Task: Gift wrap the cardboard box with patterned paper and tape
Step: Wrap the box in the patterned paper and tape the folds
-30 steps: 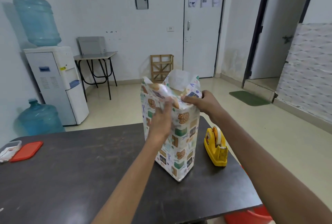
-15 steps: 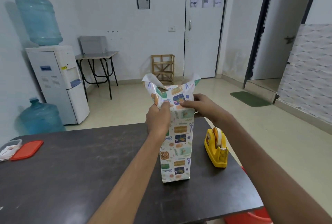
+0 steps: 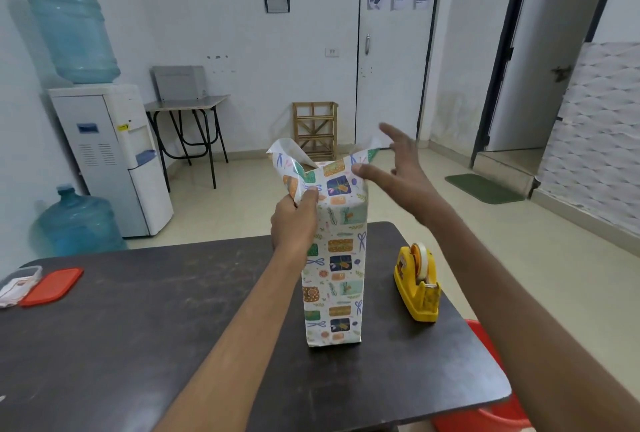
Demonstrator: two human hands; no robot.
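A cardboard box (image 3: 334, 275) sheathed in patterned paper (image 3: 343, 216) stands upright on a dark table (image 3: 138, 327), toward the table's far edge and right of its middle. The paper's top end is unsealed, with two loose flaps rising above the box. The person's left hand (image 3: 294, 223), raised over the table, pinches the left flap (image 3: 287, 161) between thumb and curled fingers. The right hand (image 3: 398, 171) hovers with fingers straight and spread, holding nothing, its thumb at the paper's upper right corner; contact there cannot be judged. A yellow tape dispenser (image 3: 417, 287) sits near the table's right edge. A red lid (image 3: 52, 286) and a clear container (image 3: 19, 281) lie at the table's left edge. A water dispenser (image 3: 110, 154) stands beyond the table's far left corner.
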